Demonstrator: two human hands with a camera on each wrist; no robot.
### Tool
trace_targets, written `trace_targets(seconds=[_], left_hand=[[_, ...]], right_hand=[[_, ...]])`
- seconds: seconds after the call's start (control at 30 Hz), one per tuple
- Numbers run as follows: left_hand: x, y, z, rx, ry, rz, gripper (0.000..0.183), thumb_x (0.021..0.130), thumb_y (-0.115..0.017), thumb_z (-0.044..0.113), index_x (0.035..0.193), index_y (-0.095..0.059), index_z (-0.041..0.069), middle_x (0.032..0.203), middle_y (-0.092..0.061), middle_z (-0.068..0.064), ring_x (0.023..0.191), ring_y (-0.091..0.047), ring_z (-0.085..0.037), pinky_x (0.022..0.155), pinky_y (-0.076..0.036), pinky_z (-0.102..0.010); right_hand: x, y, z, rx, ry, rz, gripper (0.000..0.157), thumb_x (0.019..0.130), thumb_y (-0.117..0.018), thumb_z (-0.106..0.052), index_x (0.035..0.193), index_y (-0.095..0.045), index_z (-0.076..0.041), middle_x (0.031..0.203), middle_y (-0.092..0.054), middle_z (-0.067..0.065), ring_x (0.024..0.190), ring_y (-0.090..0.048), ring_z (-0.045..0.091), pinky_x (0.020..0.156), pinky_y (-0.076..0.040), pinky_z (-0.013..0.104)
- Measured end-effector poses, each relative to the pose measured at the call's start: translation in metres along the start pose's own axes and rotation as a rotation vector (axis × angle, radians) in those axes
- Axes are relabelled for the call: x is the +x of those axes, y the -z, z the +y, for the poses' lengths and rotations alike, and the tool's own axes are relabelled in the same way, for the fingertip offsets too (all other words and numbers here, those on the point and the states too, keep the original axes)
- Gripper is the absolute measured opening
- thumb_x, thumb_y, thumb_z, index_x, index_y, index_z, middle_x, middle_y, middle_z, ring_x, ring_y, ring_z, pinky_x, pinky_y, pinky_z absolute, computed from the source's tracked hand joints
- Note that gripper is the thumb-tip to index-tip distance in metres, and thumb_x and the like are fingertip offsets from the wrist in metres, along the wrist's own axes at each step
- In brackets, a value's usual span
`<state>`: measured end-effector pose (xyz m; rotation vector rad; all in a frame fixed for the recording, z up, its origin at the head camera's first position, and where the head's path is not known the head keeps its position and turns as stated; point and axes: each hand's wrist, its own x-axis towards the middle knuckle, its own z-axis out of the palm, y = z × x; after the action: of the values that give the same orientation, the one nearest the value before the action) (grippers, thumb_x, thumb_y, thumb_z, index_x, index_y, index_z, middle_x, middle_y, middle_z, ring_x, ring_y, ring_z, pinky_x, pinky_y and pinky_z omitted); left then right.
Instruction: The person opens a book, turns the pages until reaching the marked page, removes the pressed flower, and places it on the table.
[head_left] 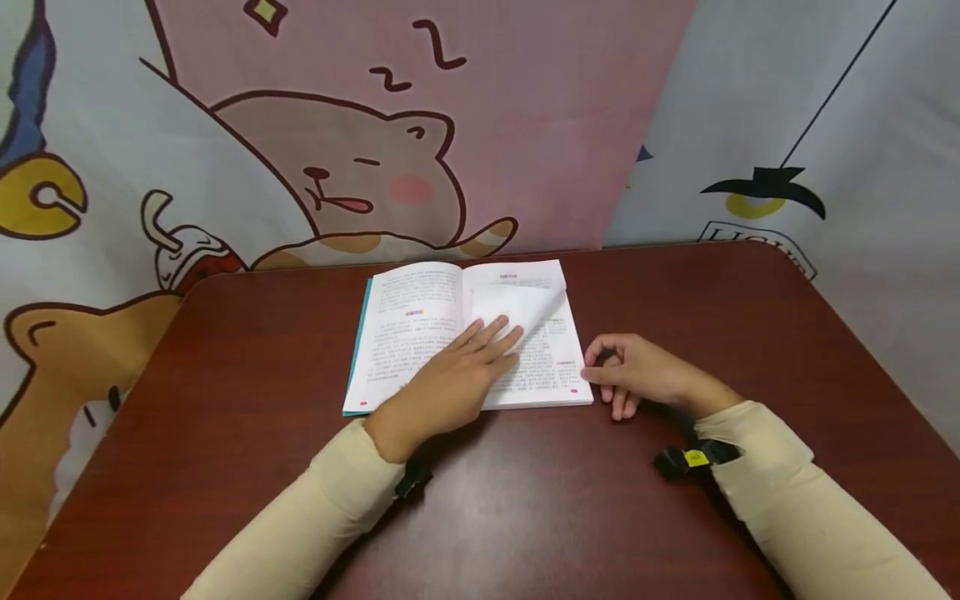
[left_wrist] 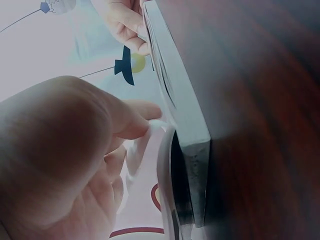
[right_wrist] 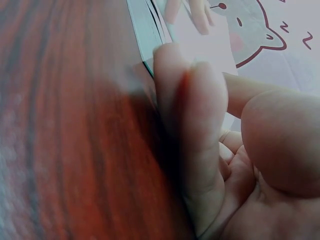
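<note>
Light paper leaf [head_left: 517, 302], best taken by its free edge

The left hand's [head_left: 457, 379] fingers lie straight and spread on the curled-over leaf. The right hand's [head_left: 637, 371] are bent at the book's right edge; whether they pinch paper, I cannot tell. The leaf should be floppy and easily creased. The open paperback book [head_left: 412, 342] beneath, flat on the wooden table [head_left: 540, 500], looks thicker and likely heavier, steadied by pressing near its fold.

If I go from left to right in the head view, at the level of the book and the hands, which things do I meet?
Thin teal cover edge of the open white-paged book → bare left hand → pointed tip of the curled white page → bare right hand.
</note>
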<state>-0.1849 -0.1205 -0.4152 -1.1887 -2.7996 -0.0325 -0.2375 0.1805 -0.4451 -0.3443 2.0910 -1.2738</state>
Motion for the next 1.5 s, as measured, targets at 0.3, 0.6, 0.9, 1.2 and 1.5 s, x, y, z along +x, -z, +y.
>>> trace_targets(seconds=[0.3, 0.6, 0.9, 1.2, 1.5], left_hand=[[-0.001, 0.002, 0.000, 0.001, 0.018, -0.028, 0.040, 0.096, -0.051, 0.002, 0.134, -0.063, 0.003, 0.160, -0.038, -0.011, 0.154, -0.024, -0.027, 0.126, -0.016, -0.039], [-0.003, 0.001, 0.000, 0.024, 0.037, -0.006, 0.039, 0.098, -0.051, 0.006, 0.135, -0.062, 0.004, 0.161, -0.036, -0.010, 0.153, -0.025, -0.028, 0.125, -0.021, -0.044], [-0.001, -0.012, 0.004, -0.002, 0.020, 0.027, 0.046, 0.096, -0.050, 0.001, 0.141, -0.056, 0.005, 0.159, -0.040, -0.009, 0.153, -0.026, -0.026, 0.125, -0.019, -0.044], [0.000, -0.006, 0.004, 0.023, 0.000, 0.012, 0.048, 0.096, -0.049, -0.001, 0.143, -0.054, 0.005, 0.157, -0.043, -0.011, 0.152, -0.029, -0.025, 0.126, -0.017, -0.039], [0.001, -0.009, 0.004, 0.013, -0.014, 0.022, 0.047, 0.096, -0.051, -0.001, 0.141, -0.056, 0.007, 0.151, -0.052, -0.010, 0.149, -0.037, -0.027, 0.124, -0.023, -0.042]], right_hand=[[-0.002, -0.003, -0.001, 0.012, 0.012, 0.003, 0.031, 0.096, -0.068, -0.023, 0.110, -0.052, 0.000, 0.067, -0.062, 0.011, 0.048, -0.067, 0.023, 0.046, -0.056, 0.039], [-0.002, -0.004, 0.000, 0.020, 0.032, -0.001, 0.030, 0.097, -0.066, -0.022, 0.110, -0.052, 0.001, 0.066, -0.061, 0.009, 0.048, -0.067, 0.022, 0.046, -0.056, 0.038], [0.003, 0.003, -0.002, -0.029, -0.001, -0.003, 0.028, 0.096, -0.067, -0.021, 0.109, -0.053, 0.000, 0.066, -0.061, 0.010, 0.046, -0.066, 0.019, 0.044, -0.055, 0.034], [0.000, -0.002, -0.002, 0.003, 0.011, -0.002, 0.031, 0.097, -0.066, -0.021, 0.111, -0.051, 0.002, 0.066, -0.061, 0.010, 0.047, -0.066, 0.020, 0.045, -0.055, 0.035], [-0.002, -0.002, -0.003, 0.025, 0.004, 0.003, 0.032, 0.097, -0.066, -0.021, 0.111, -0.051, 0.003, 0.066, -0.060, 0.010, 0.047, -0.065, 0.020, 0.044, -0.054, 0.034]])
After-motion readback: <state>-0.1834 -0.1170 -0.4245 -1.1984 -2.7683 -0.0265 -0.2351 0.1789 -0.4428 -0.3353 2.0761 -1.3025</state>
